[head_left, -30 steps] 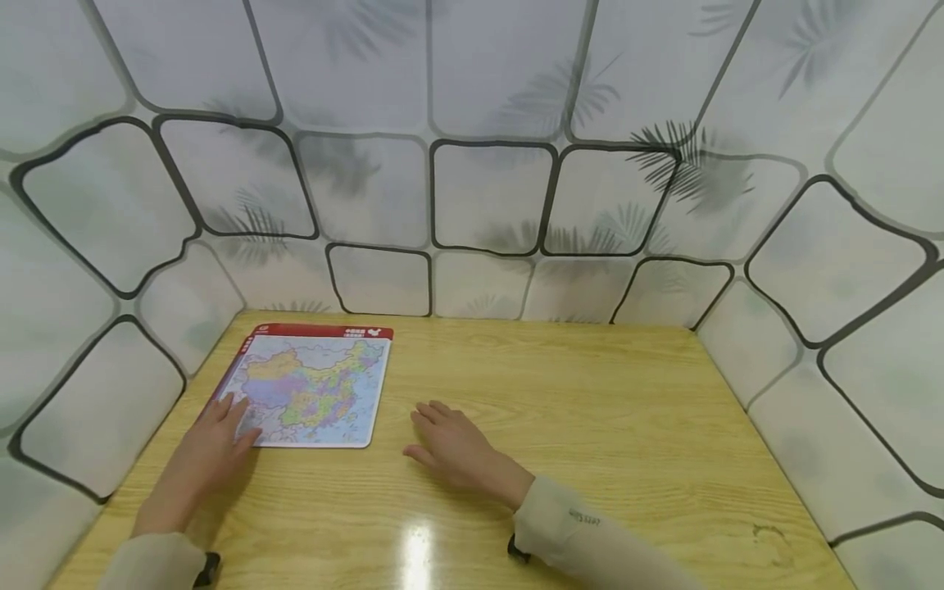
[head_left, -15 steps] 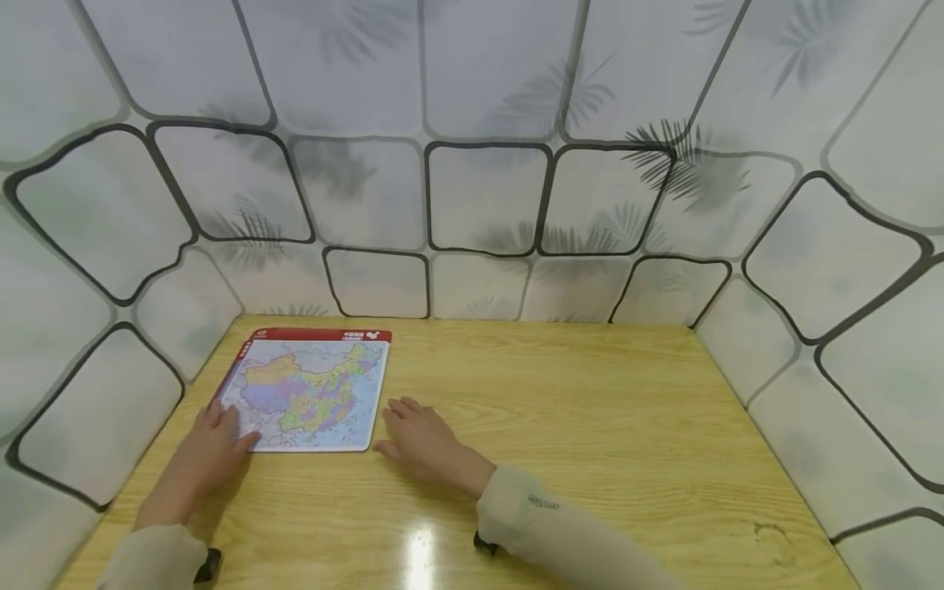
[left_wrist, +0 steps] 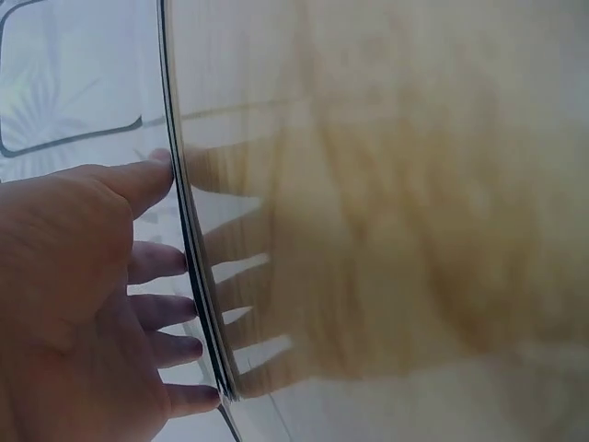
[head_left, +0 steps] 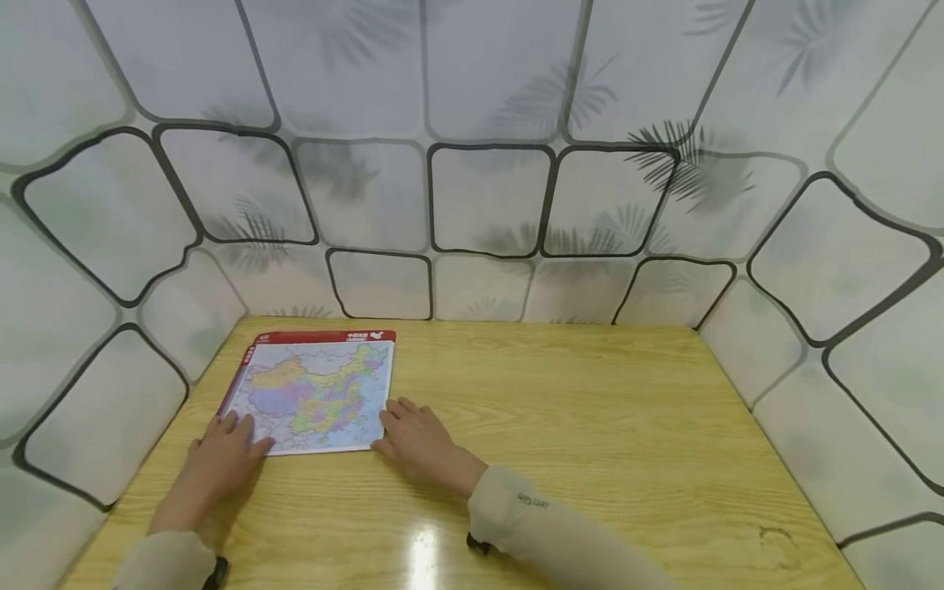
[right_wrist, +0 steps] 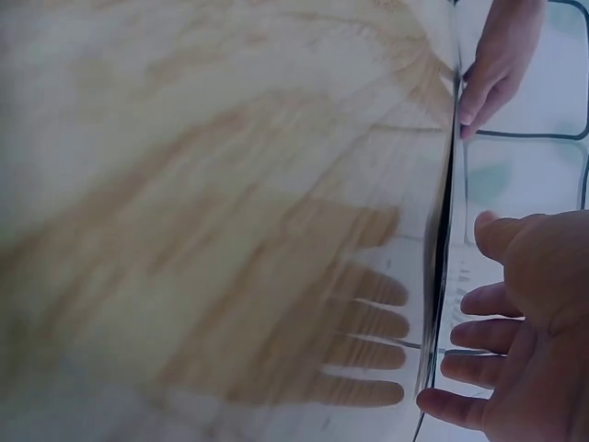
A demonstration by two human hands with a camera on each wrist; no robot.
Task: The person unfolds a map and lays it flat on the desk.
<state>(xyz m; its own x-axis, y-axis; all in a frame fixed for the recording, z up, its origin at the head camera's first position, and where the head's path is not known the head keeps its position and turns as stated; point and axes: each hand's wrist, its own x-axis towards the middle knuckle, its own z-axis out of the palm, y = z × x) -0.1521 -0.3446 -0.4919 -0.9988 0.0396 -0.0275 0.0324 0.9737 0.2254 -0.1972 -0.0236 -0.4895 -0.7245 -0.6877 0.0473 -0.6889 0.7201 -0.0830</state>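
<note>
A thin map board [head_left: 317,385] with a red top border and a coloured map of China lies flat at the back left of the table. My left hand [head_left: 224,451] rests at its lower left corner, fingers spread and thumb along the front edge. At the lower right corner, my right hand [head_left: 416,438] touches the right edge with its fingertips. In the left wrist view the left hand [left_wrist: 83,285] shows with fingers spread, beside a thin dark edge. The right wrist view shows the right hand [right_wrist: 543,322] with straight, separated fingers.
The pale wooden table [head_left: 560,410] carries the board. White patterned panels [head_left: 487,197] with dark outlines and leaf prints enclose it at the back and both sides. Beige sleeves [head_left: 568,524] and dark wrist straps [head_left: 478,544] cover the wrists.
My right hand has moved left from the bare table to the board's right edge. My left hand has shifted slightly right, and the board has turned a little.
</note>
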